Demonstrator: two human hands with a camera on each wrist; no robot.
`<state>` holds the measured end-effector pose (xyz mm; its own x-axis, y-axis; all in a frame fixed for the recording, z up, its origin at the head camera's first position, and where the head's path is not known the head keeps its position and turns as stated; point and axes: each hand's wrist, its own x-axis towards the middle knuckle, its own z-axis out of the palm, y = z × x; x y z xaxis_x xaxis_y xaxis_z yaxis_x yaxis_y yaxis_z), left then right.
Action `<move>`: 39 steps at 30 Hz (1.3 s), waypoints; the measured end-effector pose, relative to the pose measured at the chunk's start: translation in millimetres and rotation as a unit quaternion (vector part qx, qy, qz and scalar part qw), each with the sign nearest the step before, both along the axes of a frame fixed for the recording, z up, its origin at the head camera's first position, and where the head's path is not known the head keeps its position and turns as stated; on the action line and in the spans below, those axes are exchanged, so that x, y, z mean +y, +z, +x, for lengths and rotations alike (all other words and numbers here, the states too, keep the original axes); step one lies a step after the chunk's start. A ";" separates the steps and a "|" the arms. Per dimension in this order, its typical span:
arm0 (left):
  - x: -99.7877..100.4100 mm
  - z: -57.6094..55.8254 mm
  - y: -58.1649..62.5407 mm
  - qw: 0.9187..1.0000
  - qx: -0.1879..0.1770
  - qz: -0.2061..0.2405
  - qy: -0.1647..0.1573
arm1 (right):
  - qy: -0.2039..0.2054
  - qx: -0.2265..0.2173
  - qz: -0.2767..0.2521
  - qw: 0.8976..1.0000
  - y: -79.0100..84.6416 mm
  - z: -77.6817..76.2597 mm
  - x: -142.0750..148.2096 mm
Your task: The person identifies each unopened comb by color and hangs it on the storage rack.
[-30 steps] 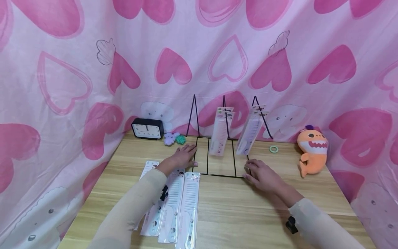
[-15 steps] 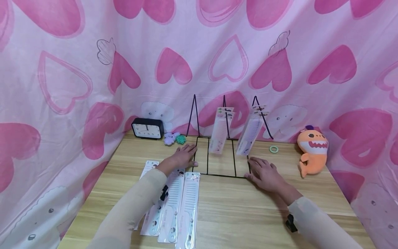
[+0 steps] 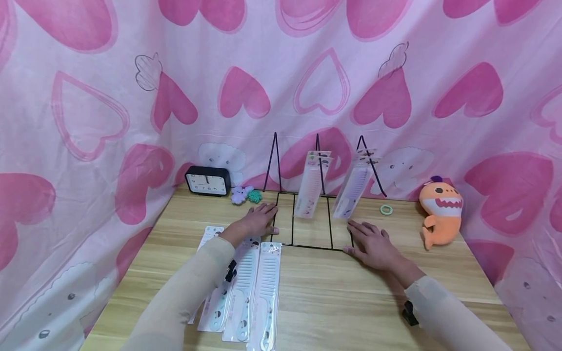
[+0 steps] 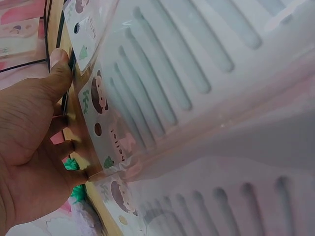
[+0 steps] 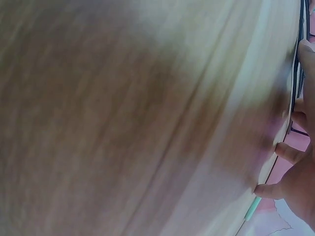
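Pink cloth (image 3: 285, 29) backs the table (image 3: 333, 302); left hand (image 3: 256, 223) and right hand (image 3: 374, 246), fingers relaxed, touch the rack (image 3: 292, 219), well inside the side edges.

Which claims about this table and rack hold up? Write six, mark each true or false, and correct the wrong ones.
1. The green ring lies between the rack and the orange toy. True.
2. The right hand holds a comb. False: the right hand holds no comb; it is at the right side of the rack's base.
3. Packaged combs lie flat on the table. True.
4. Combs hang at all three of the rack's uprights. False: the left upright has none.
5. The left hand is at the left side of the rack's base. True.
6. The clock is right of the orange toy. False: the clock is well to its left.
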<state>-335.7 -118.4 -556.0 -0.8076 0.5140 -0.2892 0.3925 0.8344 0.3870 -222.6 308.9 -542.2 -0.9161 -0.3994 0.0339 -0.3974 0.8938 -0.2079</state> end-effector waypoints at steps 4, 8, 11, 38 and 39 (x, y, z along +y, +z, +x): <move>0.2 -1.0 -0.2 1.000 -0.002 -0.004 0.001 | -0.010 0.002 -0.006 1.000 -2.3 0.6 -0.4; 0.1 -1.9 -1.8 1.000 -0.002 -0.006 0.003 | -0.022 0.001 -0.018 1.000 -3.3 2.5 -1.7; 0.0 -2.7 -3.3 1.000 -0.002 -0.010 0.004 | -0.033 -0.007 -0.026 0.999 -3.0 4.3 -3.2; -1.1 26.4 28.9 0.999 0.047 -0.001 -0.023 | -0.088 -0.056 -0.034 0.994 6.8 8.0 -12.9; -1.1 29.5 33.4 0.999 0.047 -0.003 -0.022 | -0.087 -0.057 -0.034 0.994 6.7 7.7 -13.1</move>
<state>-306.2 -119.6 -522.6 -0.8077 0.5483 -0.2168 0.4635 0.8177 0.3413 -214.9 295.8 -535.5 -0.9708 -0.2340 -0.0521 -0.2076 0.9295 -0.3047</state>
